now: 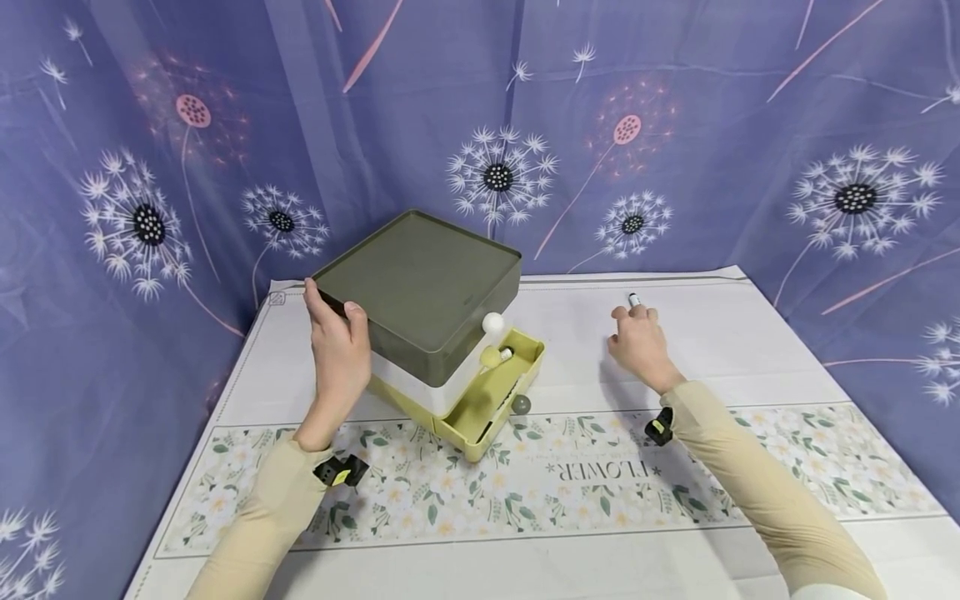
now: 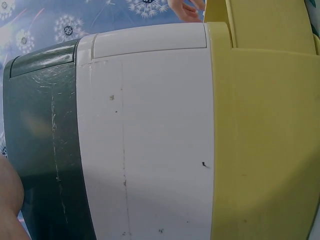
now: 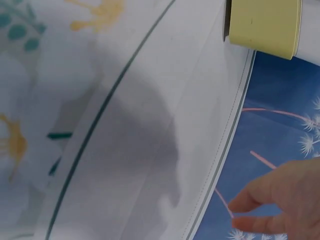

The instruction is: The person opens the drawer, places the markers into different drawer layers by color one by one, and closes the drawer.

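Note:
A stacked drawer box (image 1: 420,283), dark green above white above yellow, stands left of centre. My left hand (image 1: 337,354) lies against its left side, thumb and fingertips at the top edge. In the left wrist view, the box's white side panel (image 2: 150,135) fills the middle. The yellow bottom drawer (image 1: 534,367) is pulled out, with a small white tube (image 1: 507,353) with a black end inside. My right hand (image 1: 641,343) is over the cloth to the right, fingers curled round a similar white tube (image 1: 634,299), whose dark end sticks out beyond them. The right wrist view hides this tube.
Round knobs stick out from the drawer fronts: white (image 1: 492,323), yellow (image 1: 491,357) and grey (image 1: 521,404). A white tablecloth (image 1: 570,333) with a floral band covers the table. Behind and beside it hangs a blue curtain (image 1: 405,125) with dandelions.

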### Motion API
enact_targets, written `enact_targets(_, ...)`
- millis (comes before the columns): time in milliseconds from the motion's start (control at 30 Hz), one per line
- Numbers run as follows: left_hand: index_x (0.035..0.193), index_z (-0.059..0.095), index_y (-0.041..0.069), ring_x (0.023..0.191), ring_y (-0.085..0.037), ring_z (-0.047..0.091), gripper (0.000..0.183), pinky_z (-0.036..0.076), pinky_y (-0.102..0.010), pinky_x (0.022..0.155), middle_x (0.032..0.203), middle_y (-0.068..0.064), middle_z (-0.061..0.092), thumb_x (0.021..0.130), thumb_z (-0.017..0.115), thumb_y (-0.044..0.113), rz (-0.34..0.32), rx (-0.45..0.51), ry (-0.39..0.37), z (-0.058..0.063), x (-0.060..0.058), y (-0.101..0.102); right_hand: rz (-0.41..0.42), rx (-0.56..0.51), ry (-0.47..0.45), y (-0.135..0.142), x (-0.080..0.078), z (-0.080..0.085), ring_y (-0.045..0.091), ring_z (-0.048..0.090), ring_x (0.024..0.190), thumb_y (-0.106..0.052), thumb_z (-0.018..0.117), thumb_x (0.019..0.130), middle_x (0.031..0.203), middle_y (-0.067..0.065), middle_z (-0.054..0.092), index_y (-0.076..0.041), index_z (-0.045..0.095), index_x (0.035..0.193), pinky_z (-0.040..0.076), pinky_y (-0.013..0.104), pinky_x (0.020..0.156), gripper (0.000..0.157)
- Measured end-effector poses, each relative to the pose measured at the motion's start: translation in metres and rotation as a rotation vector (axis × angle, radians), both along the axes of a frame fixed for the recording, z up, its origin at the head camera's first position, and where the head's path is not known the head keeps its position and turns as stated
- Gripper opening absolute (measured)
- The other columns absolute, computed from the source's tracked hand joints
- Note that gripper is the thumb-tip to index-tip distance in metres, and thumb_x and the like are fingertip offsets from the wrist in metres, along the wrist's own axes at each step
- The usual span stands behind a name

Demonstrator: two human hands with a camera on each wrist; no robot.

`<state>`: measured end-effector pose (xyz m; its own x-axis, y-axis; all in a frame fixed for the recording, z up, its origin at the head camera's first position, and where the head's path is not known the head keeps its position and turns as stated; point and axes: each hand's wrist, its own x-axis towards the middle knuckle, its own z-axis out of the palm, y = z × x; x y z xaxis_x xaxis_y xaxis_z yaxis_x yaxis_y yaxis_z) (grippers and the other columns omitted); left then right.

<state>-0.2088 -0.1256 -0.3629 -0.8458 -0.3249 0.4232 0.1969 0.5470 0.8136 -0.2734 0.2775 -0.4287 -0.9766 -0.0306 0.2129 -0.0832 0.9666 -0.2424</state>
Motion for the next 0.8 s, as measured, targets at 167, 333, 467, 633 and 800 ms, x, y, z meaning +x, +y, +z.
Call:
enact_targets(167, 0.148, 0.001, 0.007, 0.134, -0.038, 0.028, 0.066, 0.028, -0.048, 0.106, 0.153, -0.017, 0.007, 0.095, 0.029, 0.035, 0.0, 0.001, -0.001, 0.0, 0.0, 0.0, -0.075, 0.035, -0.007, 0.005, -0.002, -0.004, 0.048, 0.04, 0.096, -0.007, 0.047, 0.078, 0.102, 0.035, 0.046, 0.011, 0.048, 0.103, 0.041, 0.055, 0.07, 0.031)
enact_targets(333, 0.148, 0.0, 0.007, 0.134, -0.037, 0.028, 0.066, 0.028, -0.048, 0.106, 0.153, -0.017, 0.006, 0.096, 0.028, 0.036, -0.005, 0.001, -0.001, 0.0, 0.0, 0.0, -0.117, 0.05, -0.055, 0.012, -0.006, -0.007, 0.047, 0.04, 0.095, -0.007, 0.047, 0.079, 0.098, 0.034, 0.044, 0.015, 0.045, 0.105, 0.043, 0.054, 0.069, 0.034)
enact_targets(467, 0.148, 0.0, 0.007, 0.133, -0.038, 0.029, 0.066, 0.028, -0.048, 0.105, 0.153, -0.018, 0.006, 0.095, 0.029, 0.035, -0.004, 0.002, 0.001, 0.0, 0.0, 0.0, -0.149, 0.07, -0.113, 0.019, -0.008, -0.01, 0.048, 0.038, 0.097, -0.005, 0.044, 0.081, 0.099, 0.035, 0.042, 0.017, 0.041, 0.109, 0.043, 0.054, 0.071, 0.036)
enact_targets(633, 0.148, 0.001, 0.006, 0.132, -0.039, 0.03, 0.066, 0.029, -0.048, 0.105, 0.153, -0.019, 0.007, 0.095, 0.029, 0.035, 0.001, -0.001, 0.01, -0.001, 0.0, 0.0, -0.171, 0.069, -0.151, 0.028, -0.01, -0.015, 0.051, 0.037, 0.101, -0.005, 0.042, 0.081, 0.102, 0.038, 0.042, 0.018, 0.04, 0.109, 0.041, 0.056, 0.075, 0.036)
enact_targets(800, 0.148, 0.001, 0.006, 0.133, -0.038, 0.029, 0.065, 0.028, -0.048, 0.105, 0.153, -0.019, 0.007, 0.095, 0.029, 0.034, 0.001, -0.003, 0.017, -0.001, -0.001, 0.0, -0.185, 0.06, -0.174, 0.034, -0.013, -0.019, 0.051, 0.039, 0.103, -0.007, 0.044, 0.081, 0.103, 0.038, 0.045, 0.019, 0.041, 0.109, 0.041, 0.057, 0.079, 0.038)
